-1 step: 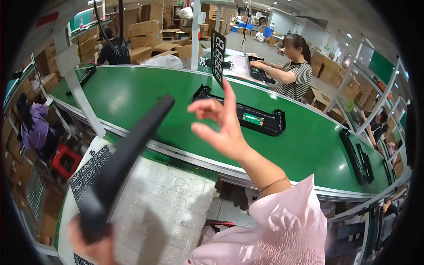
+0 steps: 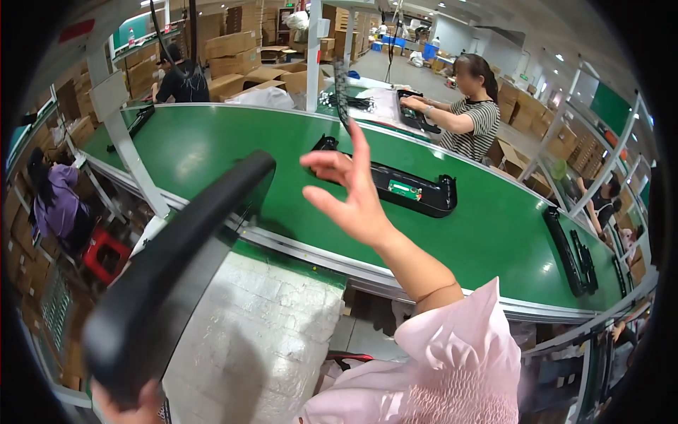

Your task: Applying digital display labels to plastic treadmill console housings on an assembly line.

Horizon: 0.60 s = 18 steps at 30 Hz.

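My left hand (image 2: 131,406) at the lower left edge grips one end of a long black plastic bar (image 2: 176,275), which slants up toward the conveyor. My right hand (image 2: 349,187) is raised over the green conveyor belt (image 2: 212,148) with its fingers spread and nothing in them. Just beyond it a long black housing (image 2: 424,194) lies on the belt, with a small green circuit board (image 2: 404,189) inside. A black strip (image 2: 341,85) hangs down above my right fingertips.
A white padded sheet (image 2: 261,339) covers my bench. Two more black housings (image 2: 572,251) lie on the belt at right. A person in a striped shirt (image 2: 470,116) works across the belt; others sit at far left (image 2: 60,198) and back (image 2: 182,78). Cardboard boxes (image 2: 233,46) are stacked behind.
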Available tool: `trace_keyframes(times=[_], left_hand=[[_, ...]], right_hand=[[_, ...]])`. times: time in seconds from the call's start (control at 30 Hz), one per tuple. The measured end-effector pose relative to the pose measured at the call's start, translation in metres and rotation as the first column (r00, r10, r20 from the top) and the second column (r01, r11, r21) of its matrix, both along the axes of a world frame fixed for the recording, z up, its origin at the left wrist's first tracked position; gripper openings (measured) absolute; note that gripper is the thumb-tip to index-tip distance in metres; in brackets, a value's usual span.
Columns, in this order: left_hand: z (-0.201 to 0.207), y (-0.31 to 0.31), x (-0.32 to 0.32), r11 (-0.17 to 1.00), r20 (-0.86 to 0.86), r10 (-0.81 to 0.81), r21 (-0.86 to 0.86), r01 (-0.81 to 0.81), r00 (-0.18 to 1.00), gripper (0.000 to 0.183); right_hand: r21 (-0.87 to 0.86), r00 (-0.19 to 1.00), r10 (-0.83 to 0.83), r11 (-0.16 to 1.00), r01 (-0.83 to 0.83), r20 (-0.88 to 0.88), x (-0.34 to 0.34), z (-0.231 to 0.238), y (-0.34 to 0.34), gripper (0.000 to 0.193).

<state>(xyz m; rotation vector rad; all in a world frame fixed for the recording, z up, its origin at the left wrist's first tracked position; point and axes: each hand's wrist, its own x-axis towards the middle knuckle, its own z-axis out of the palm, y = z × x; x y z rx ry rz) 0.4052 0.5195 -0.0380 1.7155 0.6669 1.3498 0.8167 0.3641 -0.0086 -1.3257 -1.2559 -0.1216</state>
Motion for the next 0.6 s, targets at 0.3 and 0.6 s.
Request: trace_keyframes(times=[0.3, 0.6], left_hand=[[-0.099, -0.096, -0.215, 0.473, -0.05, 0.597, -0.785, -0.401, 0.801, 0.046], [-0.1, -0.067, 0.0, 0.888, -0.91, 0.386, 0.322, -0.329, 0.151, 0.089]], right_hand=[[-0.357, 0.669, 0.352, 0.636, -0.684, -0.655, -0.086, -0.081, 0.071, 0.111], [-0.552, 0.909, 0.316, 0.723, -0.416, -0.271, -0.108, -0.161, 0.117, 0.095]])
